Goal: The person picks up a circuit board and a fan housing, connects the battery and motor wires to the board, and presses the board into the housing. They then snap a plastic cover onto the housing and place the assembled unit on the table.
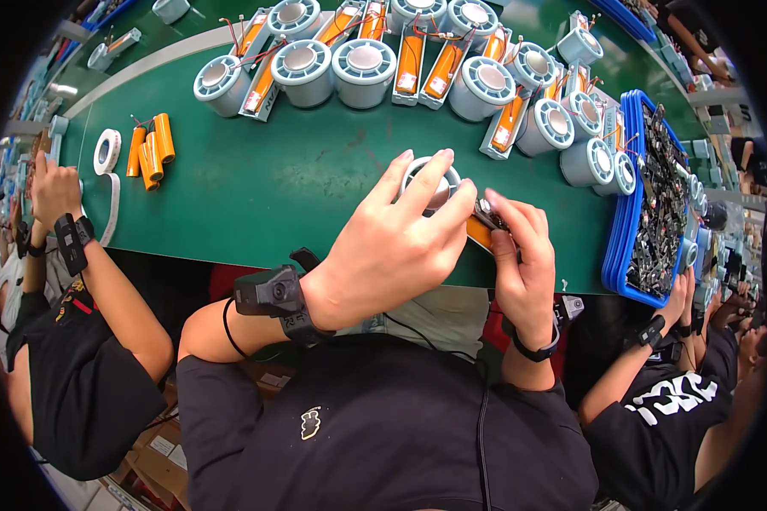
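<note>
Near the table's front edge, my left hand (405,234) is spread over a pale-blue round housing (435,180) with a silver centre, its fingers gripping the rim. Much of that housing is hidden under the fingers. Just to the right, my right hand (524,251) is closed, thumb and fingers pinching a small dark part with a whitish bit (488,209); its exact kind is hard to make out. An orange battery cell (479,232) shows beneath that part, in the handle beside the housing, partly covered by my right hand.
Several pale-blue housings (365,72) with orange-celled handles and red wires line the table's far side. Loose orange cells (164,138) and a white tape roll (106,152) lie left. Stacked blue trays (624,213) of small dark parts stand right. Co-workers' arms (115,285) flank both sides.
</note>
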Tool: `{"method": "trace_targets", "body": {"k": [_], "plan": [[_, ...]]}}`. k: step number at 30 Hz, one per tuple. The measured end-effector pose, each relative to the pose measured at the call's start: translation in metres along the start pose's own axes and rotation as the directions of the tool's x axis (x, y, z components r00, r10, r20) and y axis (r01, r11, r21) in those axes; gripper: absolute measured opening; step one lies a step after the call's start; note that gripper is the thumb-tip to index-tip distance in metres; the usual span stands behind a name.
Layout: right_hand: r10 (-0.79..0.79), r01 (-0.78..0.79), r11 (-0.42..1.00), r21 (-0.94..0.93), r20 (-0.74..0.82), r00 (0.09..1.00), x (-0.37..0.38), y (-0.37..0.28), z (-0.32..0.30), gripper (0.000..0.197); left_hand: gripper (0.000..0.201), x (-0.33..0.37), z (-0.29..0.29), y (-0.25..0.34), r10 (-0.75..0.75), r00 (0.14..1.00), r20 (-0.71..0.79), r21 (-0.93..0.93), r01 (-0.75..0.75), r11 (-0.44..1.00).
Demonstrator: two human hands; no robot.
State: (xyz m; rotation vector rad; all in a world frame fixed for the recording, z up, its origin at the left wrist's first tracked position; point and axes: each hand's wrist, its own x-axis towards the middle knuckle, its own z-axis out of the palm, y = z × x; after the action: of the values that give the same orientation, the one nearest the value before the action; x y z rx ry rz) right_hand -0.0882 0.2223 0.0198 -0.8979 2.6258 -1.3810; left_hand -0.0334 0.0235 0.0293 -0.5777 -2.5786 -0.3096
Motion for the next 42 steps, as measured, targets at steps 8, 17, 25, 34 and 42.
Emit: {"method": "trace_targets", "body": {"k": [8,17,25,34,42], "plan": [[-0.019,0.028,0.991,-0.129,0.07,0.997,0.006,-0.009,-0.013,0.042,0.016,0.01,-0.005,0.006,-0.076,0.997,-0.014,0.045,0.077,0.996],[-0.09,0.099,0.991,-0.094,0.095,0.991,0.01,-0.014,-0.019,0.04,0.015,-0.018,0.013,-0.01,-0.054,0.978,-0.203,-0.281,-0.005,0.96],[-0.101,0.153,0.972,-0.175,0.277,0.956,0.017,-0.011,-0.028,0.045,0.012,-0.011,0.009,-0.007,-0.045,0.986,-0.158,-0.158,0.02,0.987],[0.255,-0.417,0.83,0.37,0.412,0.875,0.014,0.018,-0.027,0.038,0.009,0.001,-0.012,-0.014,0.026,1.0,0.008,-0.158,-0.025,0.987],[0.156,-0.064,0.833,0.549,-0.124,0.98,-0.025,0.027,0.009,0.049,0.008,0.035,-0.037,-0.029,0.077,0.991,0.112,-0.048,-0.072,0.996]]}}
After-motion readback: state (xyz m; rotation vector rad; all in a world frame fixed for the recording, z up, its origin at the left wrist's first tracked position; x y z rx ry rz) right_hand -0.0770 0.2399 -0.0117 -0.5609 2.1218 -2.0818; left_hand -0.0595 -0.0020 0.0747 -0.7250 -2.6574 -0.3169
